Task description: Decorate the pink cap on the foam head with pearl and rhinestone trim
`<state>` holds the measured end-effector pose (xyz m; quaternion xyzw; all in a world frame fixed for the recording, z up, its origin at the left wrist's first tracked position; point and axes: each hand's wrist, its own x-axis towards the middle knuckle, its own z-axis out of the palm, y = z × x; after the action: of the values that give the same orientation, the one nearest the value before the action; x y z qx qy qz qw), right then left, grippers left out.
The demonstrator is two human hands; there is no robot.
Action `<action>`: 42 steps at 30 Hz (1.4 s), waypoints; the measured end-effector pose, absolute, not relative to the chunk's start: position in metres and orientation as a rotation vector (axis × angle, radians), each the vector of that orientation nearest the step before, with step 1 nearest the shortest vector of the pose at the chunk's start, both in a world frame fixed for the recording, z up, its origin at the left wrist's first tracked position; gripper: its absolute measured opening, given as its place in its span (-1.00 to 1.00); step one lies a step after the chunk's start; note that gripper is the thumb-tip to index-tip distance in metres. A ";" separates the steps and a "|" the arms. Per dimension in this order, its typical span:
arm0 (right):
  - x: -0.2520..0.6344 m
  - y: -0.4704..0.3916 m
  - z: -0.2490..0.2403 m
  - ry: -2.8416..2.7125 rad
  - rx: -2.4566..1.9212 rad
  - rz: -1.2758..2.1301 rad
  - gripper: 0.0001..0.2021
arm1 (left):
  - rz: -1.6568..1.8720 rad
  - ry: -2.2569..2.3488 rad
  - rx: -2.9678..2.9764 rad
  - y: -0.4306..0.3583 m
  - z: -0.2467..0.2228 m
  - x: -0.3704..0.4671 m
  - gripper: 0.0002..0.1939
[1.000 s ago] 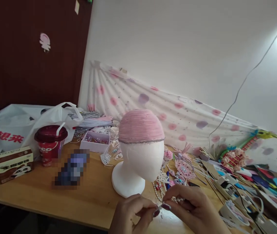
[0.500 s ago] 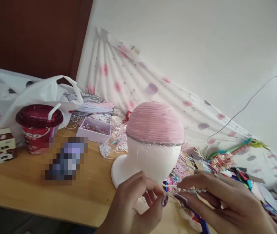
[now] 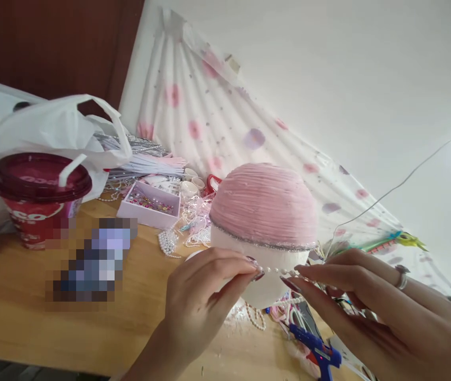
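A string of pearl beads is stretched between my two hands, in front of a white foam head form. My left hand pinches one end between thumb and fingers. My right hand pinches it a little further right, and part of the strand runs behind those fingers. Over the top of the form sits a cap of pink strips, edged with a glittery silver band. I cannot tell whether the beads touch the form.
A blue glue gun lies below my right hand. To the left stand a lidded red cup with a straw, a plastic bag and a pale box of gems. Craft scraps and loose bead strands lie around the form.
My hands have risen in front of the form, and the bead string is now stretched straight between them. The glue gun shows more fully. The camera view has shifted.
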<state>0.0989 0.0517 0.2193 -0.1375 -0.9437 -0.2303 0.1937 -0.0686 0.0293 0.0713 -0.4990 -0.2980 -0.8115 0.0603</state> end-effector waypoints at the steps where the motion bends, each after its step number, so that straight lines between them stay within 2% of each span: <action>1: 0.099 0.052 0.217 -2.629 -0.385 -0.677 -0.94 | -2.456 -0.912 -1.514 0.031 0.071 -0.070 -0.82; 5: 0.097 0.055 0.214 -2.615 -0.341 -0.808 -0.91 | -2.414 -1.045 -1.396 0.041 0.069 -0.073 -0.86; 9: 0.093 0.060 0.208 -2.631 -0.271 -0.816 -0.88 | -2.467 -1.094 -1.346 0.051 0.064 -0.075 -0.81; 15: 0.091 0.065 0.182 -2.451 -0.376 -0.701 -0.87 | -2.670 -1.063 -1.431 0.060 0.064 -0.076 -0.83; 18: 0.095 0.068 0.178 -2.510 -0.457 -0.642 -0.77 | -2.673 -1.034 -1.497 0.062 0.064 -0.077 -0.82; 23: 0.093 0.076 0.176 -2.640 -0.522 -0.508 -0.80 | -2.691 -0.984 -1.558 0.066 0.063 -0.079 -0.76; 27: 0.088 0.079 0.171 -2.561 -0.446 -0.478 -0.72 | -2.698 -0.939 -1.561 0.068 0.064 -0.079 -0.75; 33: 0.096 0.079 0.171 -2.596 -0.472 -0.466 -0.79 | -2.632 -0.942 -1.553 0.070 0.064 -0.079 -0.77; 42: 0.088 0.077 0.174 -2.589 -0.516 -0.414 -0.77 | -2.606 -0.986 -1.512 0.071 0.067 -0.080 -0.77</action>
<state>0.0878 0.0774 0.1736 -0.1878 -0.9424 -0.1505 0.2325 -0.0798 0.0708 0.0671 -0.4769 -0.3110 -0.8220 -0.0140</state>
